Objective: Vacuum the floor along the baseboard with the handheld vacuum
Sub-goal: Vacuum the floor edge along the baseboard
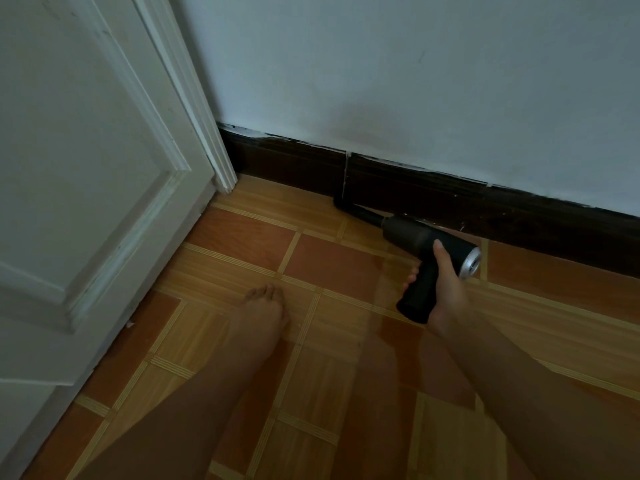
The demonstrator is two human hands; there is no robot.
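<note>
1. One hand is doing the work here: we are gripping the handheld vacuum (426, 244) with our right hand (446, 289). Its fingers (410, 279) are wrapping round the black pistol handle (417, 296), and the thumb is lying up along the body.
2. We are holding the vacuum low and tilted, its silver rear cap toward us, probably so that the slim nozzle (349, 207) is reaching ahead of the hand.
3. The nozzle tip is sitting on the floor (329, 358), right where it meets the dark baseboard (450, 202), near a vertical joint in the board. That looks like the seam where dust gathers, which seems to be why we are aiming it there.
4. We are resting our left hand (266, 306) flat on the tiles, well apart from the vacuum. Its fingers seem to be lying straight and close together, holding nothing, most likely to prop us up while we are leaning down.
5. The white door (86, 168) and its frame are standing to the left, closing off the corner, with the pale wall (381, 64) rising above the baseboard.
6. We are judging the task to be under way. A short stretch is lying between the nozzle and the door frame, and a longer run of baseboard is lying to the right.
7. Whether the motor is running, we cannot tell.
</note>
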